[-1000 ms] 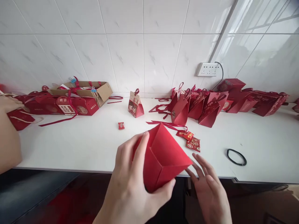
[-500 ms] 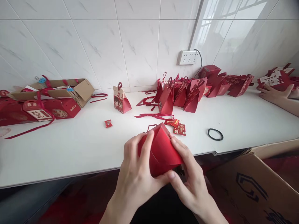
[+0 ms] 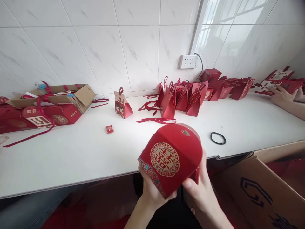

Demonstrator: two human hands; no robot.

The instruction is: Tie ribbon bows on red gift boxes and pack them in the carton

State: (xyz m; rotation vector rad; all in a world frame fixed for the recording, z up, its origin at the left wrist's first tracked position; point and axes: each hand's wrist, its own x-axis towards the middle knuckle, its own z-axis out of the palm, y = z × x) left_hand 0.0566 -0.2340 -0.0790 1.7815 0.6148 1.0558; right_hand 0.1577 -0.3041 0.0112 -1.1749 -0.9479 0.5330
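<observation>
A red paper gift box with a round gold double-happiness emblem and a slot near its rounded top is tilted toward me over the table's front edge. My left hand is wrapped around its lower left side, with the fingers mostly hidden beneath it. On the right side, my right hand grips the box, thumb on the near edge and the other fingers behind. Beyond the box lies a red ribbon on the white table. A small red candy packet is to the left.
Several finished red boxes stand by the wall, with one cream-topped box apart. At left is an open cardboard carton. A black hair tie lies right; a large carton is below. Another person's hands hold boxes at far right.
Both hands have turned the box, so its emblem face now shows instead of a plain red side. The box covers the packets behind it. The other person's hands have shifted the boxes there.
</observation>
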